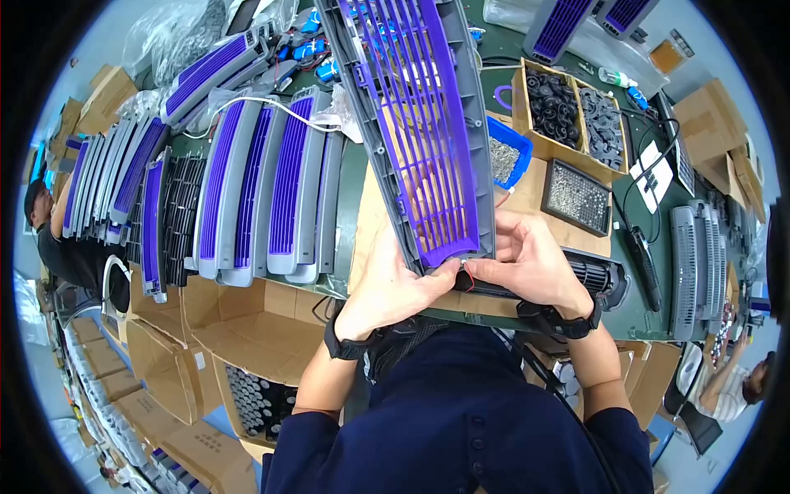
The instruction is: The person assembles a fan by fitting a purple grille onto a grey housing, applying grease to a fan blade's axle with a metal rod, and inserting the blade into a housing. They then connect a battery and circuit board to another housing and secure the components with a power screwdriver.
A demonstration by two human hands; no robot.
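A long grey housing shell [475, 107] with a purple slatted grille [449, 249] stands tilted in front of me, its narrow end toward my body. My left hand [391, 284] is closed on the lower left of that end, thumb on the edge. Closed at the lower right, my right hand [539, 262] has its thumb at the same edge and its other fingers curled beside the shell. Between the thumb tips sits a tiny pale part, too small to name. A thin red wire [470, 285] loops just below it. Under my right hand lies a dark ribbed roller unit [594, 277].
Grey-and-purple housings [220, 193] stand in rows at left. At right are a cardboard box [527, 111] of black and grey parts, a blue tray [520, 142] and a black tray [578, 196] of small metal pieces, and a black corded tool [644, 267]. Open cartons [247, 329] stand below the table edge.
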